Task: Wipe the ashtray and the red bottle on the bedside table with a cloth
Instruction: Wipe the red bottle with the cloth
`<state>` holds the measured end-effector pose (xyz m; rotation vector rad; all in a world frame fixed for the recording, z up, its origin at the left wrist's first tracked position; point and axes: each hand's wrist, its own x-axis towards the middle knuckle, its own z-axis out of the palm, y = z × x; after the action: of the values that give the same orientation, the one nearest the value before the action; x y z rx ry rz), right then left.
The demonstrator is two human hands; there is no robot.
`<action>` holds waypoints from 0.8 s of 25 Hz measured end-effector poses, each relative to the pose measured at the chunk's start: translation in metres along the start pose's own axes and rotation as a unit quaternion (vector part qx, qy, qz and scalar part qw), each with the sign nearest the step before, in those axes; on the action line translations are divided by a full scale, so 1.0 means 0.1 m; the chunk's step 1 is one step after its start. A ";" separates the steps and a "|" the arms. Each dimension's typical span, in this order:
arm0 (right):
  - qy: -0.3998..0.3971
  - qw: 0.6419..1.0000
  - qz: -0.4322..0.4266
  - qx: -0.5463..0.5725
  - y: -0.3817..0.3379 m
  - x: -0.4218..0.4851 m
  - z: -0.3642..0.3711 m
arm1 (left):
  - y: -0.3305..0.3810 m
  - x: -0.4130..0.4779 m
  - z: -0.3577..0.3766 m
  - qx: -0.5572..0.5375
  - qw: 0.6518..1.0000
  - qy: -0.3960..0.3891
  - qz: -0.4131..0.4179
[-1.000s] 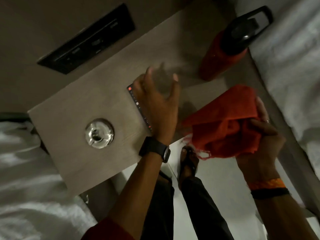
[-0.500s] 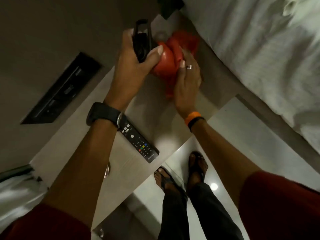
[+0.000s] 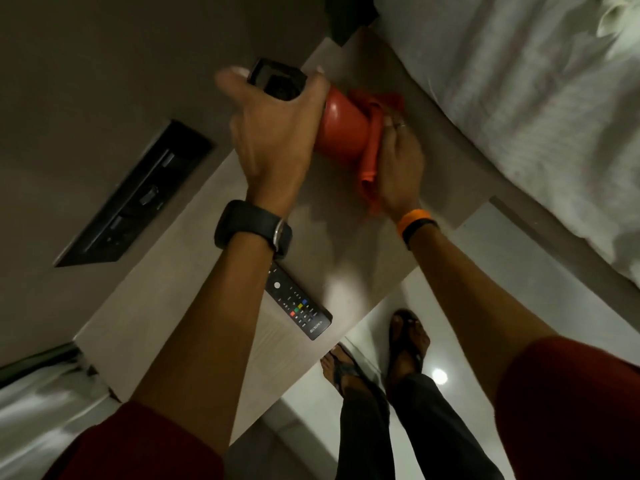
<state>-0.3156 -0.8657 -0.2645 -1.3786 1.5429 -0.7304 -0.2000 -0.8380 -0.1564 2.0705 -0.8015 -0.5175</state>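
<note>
The red bottle (image 3: 341, 133) with a black lid stands at the far end of the wooden bedside table (image 3: 332, 244). My left hand (image 3: 277, 133) grips its black lid and upper part from the left. My right hand (image 3: 398, 161) presses the bunched orange-red cloth (image 3: 372, 150) against the bottle's right side. The ashtray is hidden, probably under my left forearm.
A black remote control (image 3: 299, 304) lies on the table near its front edge, just right of my left forearm. A dark switch panel (image 3: 135, 199) sits in the wall to the left. White bedding (image 3: 519, 98) borders the table on the right. My feet in sandals (image 3: 381, 358) stand on the glossy floor.
My left hand went from hovering above the remote to gripping the bottle's top. My right hand brought the cloth onto the bottle and has slid it lower along the side. The view shifted, losing the ashtray.
</note>
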 end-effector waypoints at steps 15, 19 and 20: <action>-0.072 0.994 -0.016 -0.075 0.03 0.03 -0.09 | -0.05 0.21 -0.24 0.194 0.950 -0.134 0.202; 0.009 0.991 -0.117 0.072 -0.27 -0.31 0.05 | -0.02 0.22 -0.23 0.200 0.961 -0.113 0.155; 0.011 0.984 -0.170 0.051 -0.33 -0.47 0.13 | 0.01 0.22 -0.18 0.224 0.963 -0.092 0.122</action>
<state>-0.2916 -0.8251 -0.2293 -1.5791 1.2805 -1.0190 -0.1740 -0.8436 -0.1465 2.3051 -1.3671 -0.4220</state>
